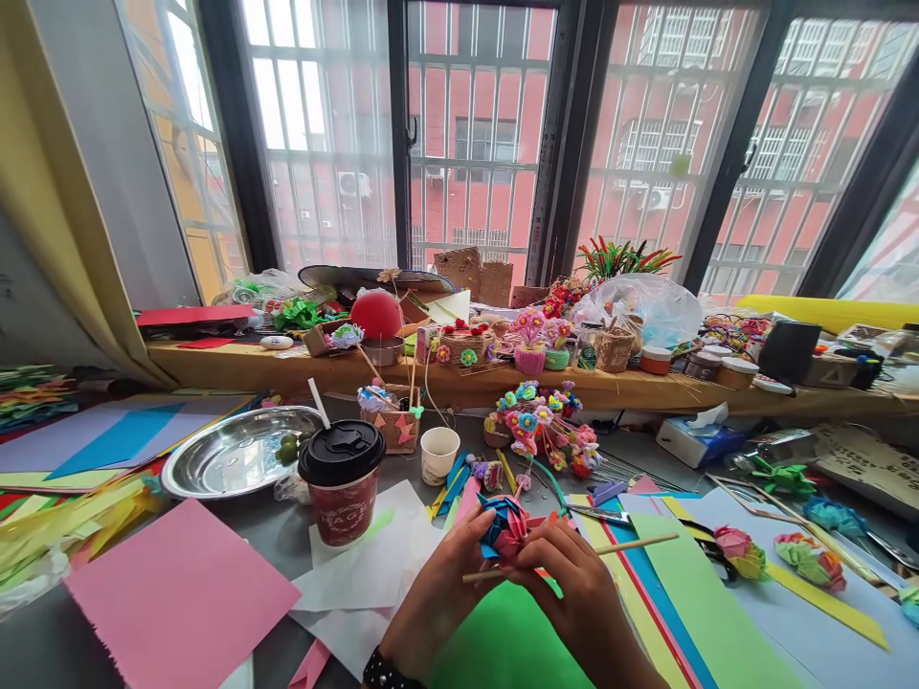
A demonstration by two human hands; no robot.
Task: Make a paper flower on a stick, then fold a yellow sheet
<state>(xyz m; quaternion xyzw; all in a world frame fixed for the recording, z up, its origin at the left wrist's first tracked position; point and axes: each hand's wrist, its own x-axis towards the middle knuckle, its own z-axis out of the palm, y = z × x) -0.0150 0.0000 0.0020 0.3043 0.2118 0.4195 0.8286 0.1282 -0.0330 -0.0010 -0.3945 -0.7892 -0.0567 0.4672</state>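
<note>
Between my two hands is a folded paper flower point(508, 528) with blue petals on its left side and pink-red ones on its right. My left hand point(456, 565) grips the flower's blue side, with a black, white-dotted cuff at the wrist. The fingers of my right hand point(567, 569) are bent and pinch the pink petals. A thin wooden stick point(638, 544) runs crosswise at my hands; its middle is hidden by my right hand, and I cannot tell which fingers hold it. Below them shows a round green surface point(503, 641).
A lidded paper cup point(342, 488) with a straw stands left of my hands, near a metal tray point(208, 459). Pink paper point(187, 593) lies at front left. Scissors point(707, 550), coloured sheets point(689, 584) and paper flowers point(811, 560) are at right. Crafts crowd the windowsill point(459, 383).
</note>
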